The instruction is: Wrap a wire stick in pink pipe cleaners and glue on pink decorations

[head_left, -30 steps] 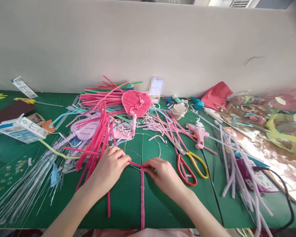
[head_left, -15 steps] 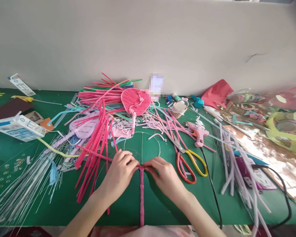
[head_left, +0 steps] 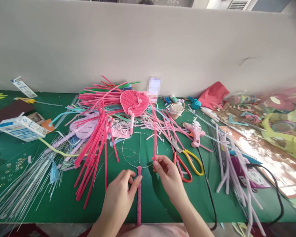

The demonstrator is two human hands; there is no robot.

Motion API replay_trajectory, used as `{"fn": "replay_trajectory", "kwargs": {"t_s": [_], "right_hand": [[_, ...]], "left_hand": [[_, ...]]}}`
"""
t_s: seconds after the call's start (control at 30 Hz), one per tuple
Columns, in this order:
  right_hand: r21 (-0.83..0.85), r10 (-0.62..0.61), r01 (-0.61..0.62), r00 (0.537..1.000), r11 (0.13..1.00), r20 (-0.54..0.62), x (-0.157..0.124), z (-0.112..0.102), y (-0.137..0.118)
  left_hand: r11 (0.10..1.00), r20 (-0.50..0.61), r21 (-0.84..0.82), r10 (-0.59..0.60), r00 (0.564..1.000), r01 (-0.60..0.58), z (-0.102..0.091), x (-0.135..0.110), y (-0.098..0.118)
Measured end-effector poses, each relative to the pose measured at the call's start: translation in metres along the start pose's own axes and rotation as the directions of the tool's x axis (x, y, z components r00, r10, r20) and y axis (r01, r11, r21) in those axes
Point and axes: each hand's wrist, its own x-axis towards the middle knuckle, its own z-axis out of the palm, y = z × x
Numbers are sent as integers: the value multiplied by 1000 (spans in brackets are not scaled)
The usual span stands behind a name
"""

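Note:
A round wire hoop (head_left: 123, 154) lies on the green table with a handle wrapped in pink pipe cleaner (head_left: 139, 197) running down toward me. My right hand (head_left: 169, 179), just right of the hoop's lower edge, pinches a long pink pipe cleaner (head_left: 155, 135) that stands up from the fingertips. Beside the handle, my left hand (head_left: 120, 194) has its fingers loosely bent and thumb apart, with nothing seen in it. Its thumb tip reaches the handle near the top; whether it presses on it I cannot tell.
A bundle of hot-pink pipe cleaners (head_left: 93, 154) lies left of the hoop, near silver wires (head_left: 24, 187). Scissors (head_left: 185, 161) and a pink glue gun (head_left: 196, 135) with a black cord are at right. A finished pink fan (head_left: 134, 102) lies behind the hoop.
Both hands have parted from the top of the handle. My right hand has moved right with a pink pipe cleaner upright in it; my left hand has dropped lower. The view has tilted up slightly.

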Motion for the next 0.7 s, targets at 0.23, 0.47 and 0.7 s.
{"fn": "replay_trajectory", "kwargs": {"t_s": [0.23, 0.47, 0.7], "right_hand": [[143, -2, 8, 999, 990, -37, -7, 9, 1], [318, -11, 36, 997, 947, -80, -22, 14, -11], [448, -19, 52, 997, 892, -77, -39, 26, -8]], "left_hand": [[946, 218, 127, -319, 922, 297, 8, 35, 16], [851, 66, -282, -443, 894, 443, 2, 27, -11], [120, 486, -761, -546, 683, 637, -24, 24, -11]]}}
